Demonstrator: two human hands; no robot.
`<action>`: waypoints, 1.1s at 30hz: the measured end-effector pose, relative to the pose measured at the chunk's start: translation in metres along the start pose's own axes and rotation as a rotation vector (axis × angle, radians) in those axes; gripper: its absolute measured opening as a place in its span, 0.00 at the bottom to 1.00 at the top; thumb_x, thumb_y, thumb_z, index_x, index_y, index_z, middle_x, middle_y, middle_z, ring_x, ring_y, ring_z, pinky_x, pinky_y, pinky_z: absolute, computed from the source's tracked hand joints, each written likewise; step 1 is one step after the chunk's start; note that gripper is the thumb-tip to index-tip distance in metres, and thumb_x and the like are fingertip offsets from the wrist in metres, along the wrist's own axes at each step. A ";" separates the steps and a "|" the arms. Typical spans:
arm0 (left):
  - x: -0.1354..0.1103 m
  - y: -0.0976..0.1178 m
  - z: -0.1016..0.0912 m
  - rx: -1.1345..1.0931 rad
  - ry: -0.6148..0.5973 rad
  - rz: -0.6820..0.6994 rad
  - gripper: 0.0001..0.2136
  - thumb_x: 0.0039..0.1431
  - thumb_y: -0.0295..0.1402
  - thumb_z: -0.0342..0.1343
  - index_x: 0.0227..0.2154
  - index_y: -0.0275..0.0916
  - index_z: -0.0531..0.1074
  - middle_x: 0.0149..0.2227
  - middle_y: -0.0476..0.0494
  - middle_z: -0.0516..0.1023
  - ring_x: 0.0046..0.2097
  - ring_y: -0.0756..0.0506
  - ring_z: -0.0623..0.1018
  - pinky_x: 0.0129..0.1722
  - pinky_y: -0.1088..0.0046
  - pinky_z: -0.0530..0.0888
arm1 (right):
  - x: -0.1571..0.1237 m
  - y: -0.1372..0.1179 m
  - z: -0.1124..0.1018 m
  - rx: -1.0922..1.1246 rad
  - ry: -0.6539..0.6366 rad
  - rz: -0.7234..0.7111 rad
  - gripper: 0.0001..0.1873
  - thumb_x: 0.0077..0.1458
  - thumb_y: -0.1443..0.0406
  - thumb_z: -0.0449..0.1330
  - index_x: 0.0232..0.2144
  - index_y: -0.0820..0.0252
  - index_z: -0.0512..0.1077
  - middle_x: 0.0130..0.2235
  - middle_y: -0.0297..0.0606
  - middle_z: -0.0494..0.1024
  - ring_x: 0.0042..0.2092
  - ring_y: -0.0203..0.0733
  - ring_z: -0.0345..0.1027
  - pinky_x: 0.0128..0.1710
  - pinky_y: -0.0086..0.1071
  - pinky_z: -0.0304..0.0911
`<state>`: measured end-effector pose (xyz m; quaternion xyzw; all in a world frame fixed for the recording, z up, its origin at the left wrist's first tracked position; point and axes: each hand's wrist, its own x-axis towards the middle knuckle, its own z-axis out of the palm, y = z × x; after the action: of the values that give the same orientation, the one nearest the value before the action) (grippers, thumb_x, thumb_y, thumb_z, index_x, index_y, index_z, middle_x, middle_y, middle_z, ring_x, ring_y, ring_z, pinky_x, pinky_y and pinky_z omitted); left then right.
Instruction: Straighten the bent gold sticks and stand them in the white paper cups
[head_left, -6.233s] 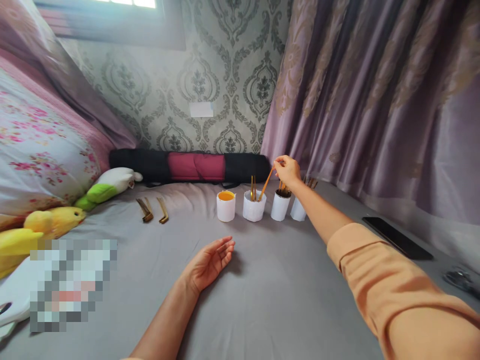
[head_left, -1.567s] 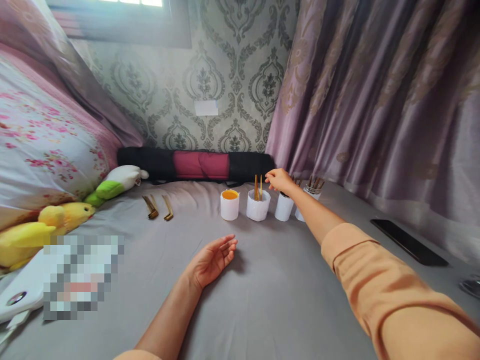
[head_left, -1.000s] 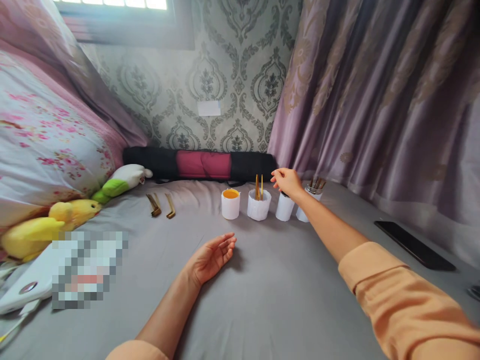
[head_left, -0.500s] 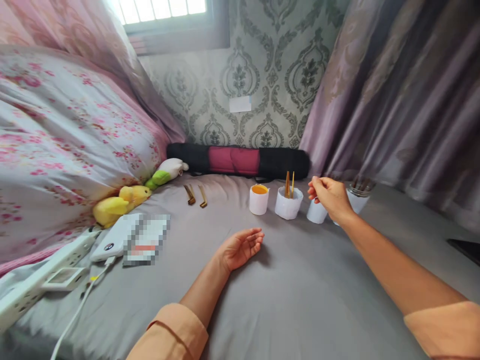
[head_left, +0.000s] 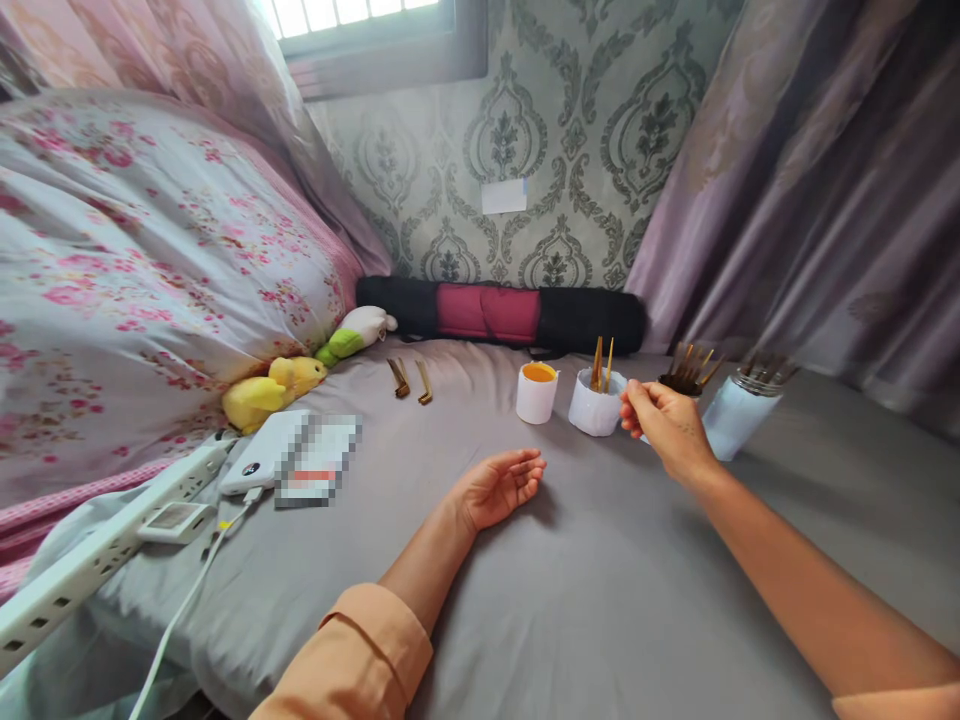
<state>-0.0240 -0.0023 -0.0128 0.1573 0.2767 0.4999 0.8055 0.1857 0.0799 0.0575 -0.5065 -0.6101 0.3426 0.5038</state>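
Note:
My right hand (head_left: 670, 428) is in front of a row of containers, thumb and fingers pinched together. Whatever the pinch may hold is hidden or too small to make out. Its fingertips are beside a white-wrapped cup (head_left: 594, 412) with several thin golden sticks (head_left: 598, 364) standing in it. Partly behind the hand is a container of brown and golden sticks (head_left: 691, 368). My left hand (head_left: 504, 490) rests on the grey sheet (head_left: 600, 600), fingers loosely curled and apart, holding nothing. Farther back stands a white cup (head_left: 535, 402) with an orange inside.
A pale jar (head_left: 739, 415) holding dark sticks stands at right. Small golden L-shaped pieces (head_left: 424, 384) lie left of the cups. A black and red roll (head_left: 487, 312) lies along the wall. Plush toys (head_left: 259, 400), a power bank (head_left: 259, 455) and a power strip (head_left: 112, 545) are at left.
My right hand has come lower, nearer the cup with golden sticks, uncovering the stick containers behind it. My left hand stays on the sheet. The view has turned slightly left.

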 end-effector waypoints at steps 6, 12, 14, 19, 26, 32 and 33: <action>-0.001 0.001 0.000 0.004 0.014 -0.003 0.06 0.54 0.25 0.52 0.35 0.28 0.70 0.33 0.39 0.74 0.31 0.53 0.74 0.34 0.78 0.70 | -0.009 0.013 0.021 -0.007 -0.078 0.042 0.20 0.48 0.50 0.52 0.23 0.61 0.66 0.21 0.34 0.68 0.19 0.31 0.61 0.15 0.23 0.55; 0.001 0.000 -0.001 0.001 0.000 -0.007 0.06 0.53 0.25 0.52 0.34 0.28 0.70 0.32 0.40 0.74 0.31 0.53 0.74 0.33 0.79 0.70 | -0.016 0.032 0.048 -0.060 -0.132 0.024 0.19 0.49 0.51 0.51 0.22 0.61 0.67 0.19 0.34 0.68 0.18 0.31 0.61 0.17 0.24 0.56; 0.001 0.001 -0.001 0.002 -0.004 -0.009 0.06 0.53 0.25 0.52 0.34 0.29 0.70 0.31 0.41 0.74 0.30 0.54 0.73 0.32 0.80 0.69 | -0.018 0.037 0.056 -0.072 -0.147 0.016 0.19 0.50 0.51 0.50 0.22 0.61 0.67 0.19 0.34 0.69 0.18 0.32 0.61 0.18 0.25 0.57; 0.000 0.001 0.001 0.017 0.004 -0.005 0.05 0.53 0.24 0.52 0.33 0.30 0.70 0.30 0.43 0.73 0.28 0.55 0.72 0.29 0.81 0.67 | -0.024 0.049 0.066 -0.111 -0.171 -0.007 0.21 0.51 0.50 0.48 0.22 0.60 0.67 0.19 0.35 0.70 0.19 0.34 0.62 0.19 0.26 0.58; 0.000 0.001 0.001 0.053 -0.006 0.037 0.07 0.50 0.18 0.51 0.32 0.31 0.70 0.29 0.43 0.72 0.27 0.55 0.70 0.27 0.81 0.67 | -0.029 0.064 0.070 -0.286 -0.152 -0.063 0.21 0.53 0.53 0.46 0.23 0.60 0.69 0.19 0.36 0.72 0.20 0.35 0.63 0.21 0.27 0.55; 0.003 0.006 0.001 0.094 0.024 0.051 0.08 0.49 0.17 0.51 0.33 0.30 0.69 0.29 0.43 0.72 0.27 0.55 0.71 0.26 0.83 0.67 | -0.032 0.065 0.070 -0.360 -0.134 -0.111 0.19 0.53 0.54 0.46 0.23 0.59 0.69 0.22 0.36 0.73 0.22 0.36 0.63 0.23 0.27 0.54; 0.003 0.008 0.001 0.118 0.042 0.058 0.08 0.49 0.17 0.51 0.33 0.29 0.69 0.29 0.42 0.72 0.27 0.55 0.71 0.25 0.83 0.67 | -0.032 0.065 0.070 -0.364 -0.131 -0.110 0.19 0.53 0.54 0.46 0.23 0.59 0.69 0.22 0.36 0.73 0.22 0.36 0.63 0.23 0.27 0.54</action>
<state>-0.0282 0.0045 -0.0087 0.2017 0.3178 0.5090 0.7741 0.1359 0.0722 -0.0294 -0.5318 -0.7202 0.2308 0.3811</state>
